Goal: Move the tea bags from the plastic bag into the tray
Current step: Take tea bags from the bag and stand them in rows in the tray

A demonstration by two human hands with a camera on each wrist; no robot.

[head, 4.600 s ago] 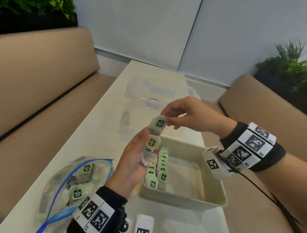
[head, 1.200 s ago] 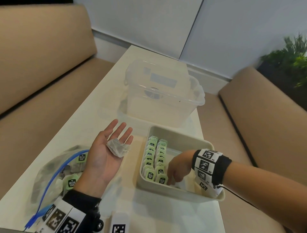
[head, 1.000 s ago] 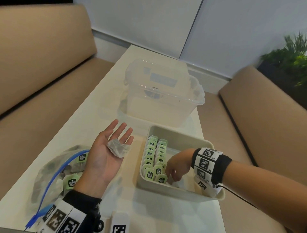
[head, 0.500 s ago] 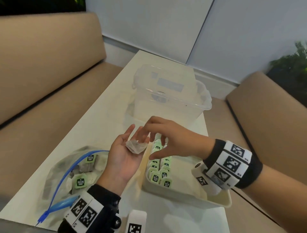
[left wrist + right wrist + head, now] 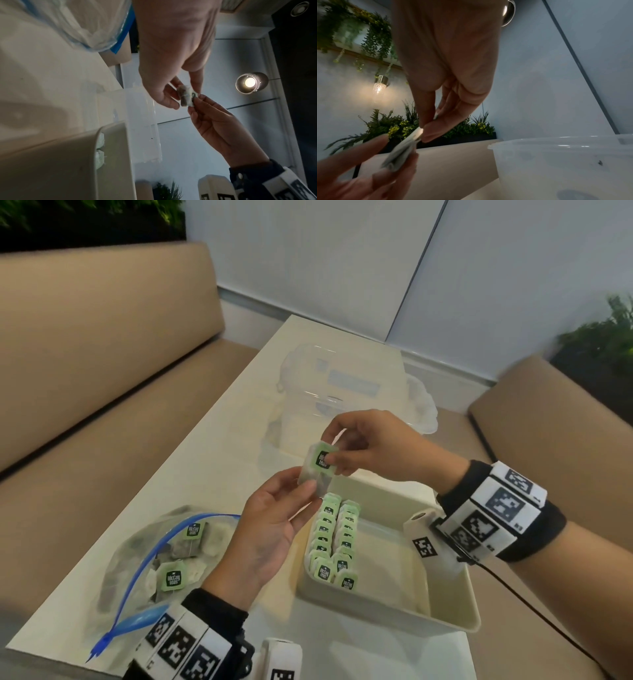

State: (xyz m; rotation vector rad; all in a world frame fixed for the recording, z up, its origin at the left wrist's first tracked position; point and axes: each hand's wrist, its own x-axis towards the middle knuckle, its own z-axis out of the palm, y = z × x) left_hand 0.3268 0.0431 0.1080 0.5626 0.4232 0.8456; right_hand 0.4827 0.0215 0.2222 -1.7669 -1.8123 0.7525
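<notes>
The long pale worktop carries a cream rectangular plastic tray at lower right of the head view, two rows of green-tagged tea bags along its left wall, and a clear blue-zipped plastic bag at lower left, more bags inside. A moment ago the right hand was down in the tray; now it is raised at centre frame, fingers clamped on the green tag of one translucent tea bag, which the left hand pinches from below. Another placement looks imminent.
</notes>
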